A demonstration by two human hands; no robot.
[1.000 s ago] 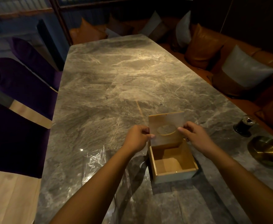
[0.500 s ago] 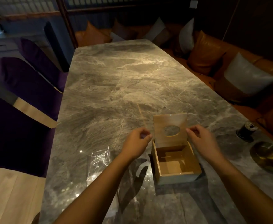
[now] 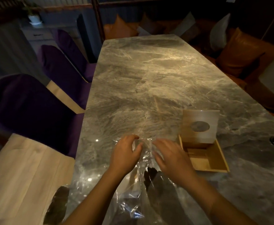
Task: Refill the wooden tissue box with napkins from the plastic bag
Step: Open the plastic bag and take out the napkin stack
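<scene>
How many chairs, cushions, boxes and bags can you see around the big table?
Purple chairs: 3
Orange cushions: 2
Grey cushions: 2
Wooden tissue box, lid up: 1
Clear plastic bag under both hands: 1
Total: 9

Further cushions are too dark to count.

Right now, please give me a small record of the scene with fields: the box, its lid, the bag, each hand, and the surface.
box: square light wooden tissue box, open, inside looks empty
lid: wooden lid with round hole, standing upright at the box's far edge
bag: crumpled clear plastic bag, left of the box, napkins not discernible
left hand: left hand on the bag's top, fingers curled
right hand: right hand on the bag, beside the left
surface: long grey marble table
</scene>
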